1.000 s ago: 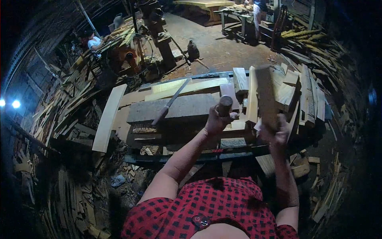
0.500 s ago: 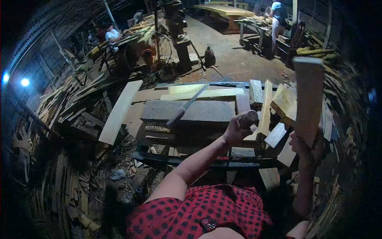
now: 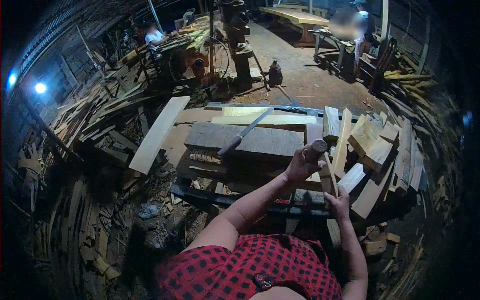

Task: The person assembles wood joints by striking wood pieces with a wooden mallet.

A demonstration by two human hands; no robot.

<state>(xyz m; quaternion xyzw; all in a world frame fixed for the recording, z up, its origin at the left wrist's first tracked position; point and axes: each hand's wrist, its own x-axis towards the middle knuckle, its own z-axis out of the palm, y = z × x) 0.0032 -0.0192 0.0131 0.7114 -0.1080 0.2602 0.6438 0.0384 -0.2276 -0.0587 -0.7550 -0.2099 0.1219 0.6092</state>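
Note:
My left hand [image 3: 299,166] is closed around a short, round-ended piece that looks like a wooden handle [image 3: 318,146]; the rest of it is hidden. My right hand [image 3: 340,201] grips a wooden board [image 3: 328,179] that I see nearly edge-on, just below and right of my left hand. Left of both hands lies a thick, dark wooden beam [image 3: 265,141] on the bench. Across this beam rests a long, narrow-bladed tool [image 3: 245,132] with a wooden handle. Pale wooden strips [image 3: 270,120] lie behind it.
Wood blocks [image 3: 367,140] and offcuts crowd the bench's right end. A pale plank [image 3: 159,135] sticks out at the left. Scrap wood piles up on both sides. Beyond stand a large fan [image 3: 199,62], a dark jug [image 3: 275,73], a long table [image 3: 300,16] and two people at work.
My right hand has brought the board left and down, from upright at the right to close beside my left hand. The left hand keeps its grip. The whole view has shifted slightly.

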